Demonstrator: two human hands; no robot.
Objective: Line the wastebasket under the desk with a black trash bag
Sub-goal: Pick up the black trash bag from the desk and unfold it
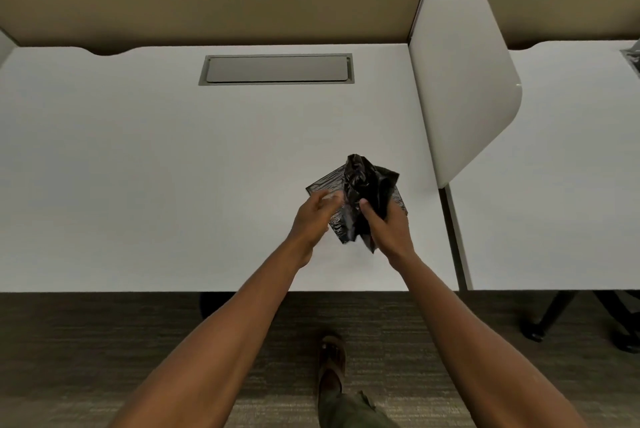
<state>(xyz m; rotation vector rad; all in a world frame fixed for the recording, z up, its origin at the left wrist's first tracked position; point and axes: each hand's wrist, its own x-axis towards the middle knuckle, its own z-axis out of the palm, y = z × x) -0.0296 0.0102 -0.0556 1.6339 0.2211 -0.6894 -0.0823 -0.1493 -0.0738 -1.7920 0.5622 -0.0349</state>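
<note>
A crumpled black trash bag is held just above the white desk, right of its middle. My right hand grips the bunched part of the bag from the right. My left hand touches the bag's flatter left edge; its fingers look blurred, and a pinch on the plastic is likely. A dark rounded shape shows in the shadow under the desk's front edge, possibly the wastebasket, mostly hidden.
A grey cable hatch is set into the desk's far side. A white divider panel stands at the right, with a neighbouring desk beyond. Chair legs stand at right on the carpet. My shoe is below.
</note>
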